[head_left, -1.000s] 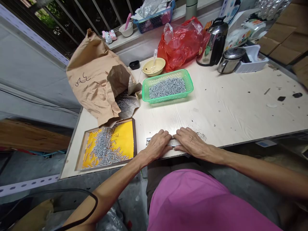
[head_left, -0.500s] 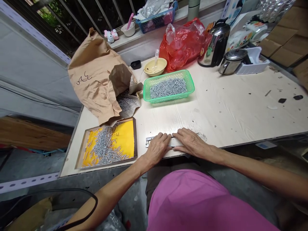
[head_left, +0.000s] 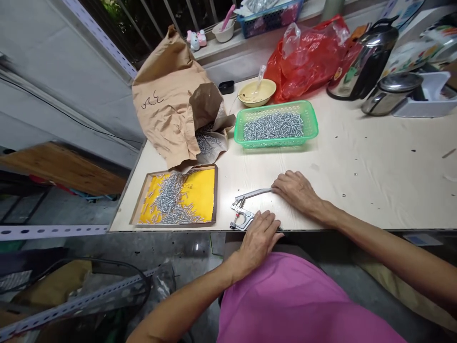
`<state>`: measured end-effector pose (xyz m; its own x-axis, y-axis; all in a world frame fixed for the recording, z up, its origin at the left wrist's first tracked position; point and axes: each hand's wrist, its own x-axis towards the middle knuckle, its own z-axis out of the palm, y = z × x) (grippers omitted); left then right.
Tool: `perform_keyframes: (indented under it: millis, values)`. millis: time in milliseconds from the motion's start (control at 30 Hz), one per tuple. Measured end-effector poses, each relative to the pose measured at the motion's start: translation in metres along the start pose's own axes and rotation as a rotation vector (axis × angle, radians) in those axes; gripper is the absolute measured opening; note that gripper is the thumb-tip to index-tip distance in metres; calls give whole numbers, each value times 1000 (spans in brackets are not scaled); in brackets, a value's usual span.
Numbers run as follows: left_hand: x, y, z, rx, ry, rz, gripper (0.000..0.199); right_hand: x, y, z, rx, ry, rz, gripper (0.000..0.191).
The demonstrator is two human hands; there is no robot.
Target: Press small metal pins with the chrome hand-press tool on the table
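A metal hand tool (head_left: 243, 209) with a spring and two spread handles lies at the table's front edge. My left hand (head_left: 257, 236) is closed over its lower handle. The tip of its upper handle is between the fingers of my right hand (head_left: 296, 190). To the left, a shallow tray (head_left: 215, 195) with a yellow bottom holds a heap of small metal pins (head_left: 169, 197). Behind the tool, a green basket (head_left: 276, 143) contains many similar pins. A brown paper bag (head_left: 164, 109) leans open at the back left, with pins at its mouth.
Along the back stand a yellow bowl (head_left: 262, 97), a black dish (head_left: 226, 87), a red plastic bag (head_left: 310, 62), a kettle (head_left: 364, 59) and a metal pot (head_left: 392, 95). A blue basket (head_left: 271, 21) sits on the sill. The table's front edge (head_left: 339, 230) runs beside my body.
The tool's handles have spread apart. My right hand has moved back and right with the upper handle, away from my left hand. The view has shifted, so the table appears further right.
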<state>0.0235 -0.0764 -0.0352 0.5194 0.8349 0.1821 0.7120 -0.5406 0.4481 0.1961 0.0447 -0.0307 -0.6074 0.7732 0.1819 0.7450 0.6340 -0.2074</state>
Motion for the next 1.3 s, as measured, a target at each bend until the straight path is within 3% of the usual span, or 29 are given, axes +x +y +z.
perform_keyframes:
  millis: [100,200,267,367,467,533,667,800,900,1000,1067,1200,1300]
  values:
    - [-3,0,-1,-12,3,8,30,11,9,-5,-16,-8,6,21]
    - [-4,0,-1,-5,5,14,32,18,3,-12,-10,-41,15,21]
    - [-5,0,0,-9,2,18,34,23,-15,-15,20,-62,-46,20]
    - [-9,-2,7,-39,-9,8,35,33,-54,-13,86,-145,-281,15]
    - [-15,-3,16,-55,-3,-34,32,45,-93,0,110,-249,-528,8]
    - [-18,-4,21,-54,0,-57,32,51,-111,11,96,-283,-613,9]
    - [-21,-5,28,-58,-13,-61,33,60,-125,27,43,-262,-666,15]
    - [-23,-3,26,-26,-12,-54,35,61,-127,26,48,-267,-686,12]
    - [-30,3,8,-27,-8,36,35,58,-126,19,73,-276,-654,13]
    - [-42,-1,-26,-11,52,107,27,61,-115,2,152,-206,-572,16]
    - [-52,-17,-55,63,151,-19,25,73,-100,-16,212,-64,-476,20]
    - [-69,-76,-112,346,336,-479,24,117,-50,-59,208,262,-306,25]
    - [-79,-117,-138,481,257,-634,22,145,-17,-82,111,352,-189,27]
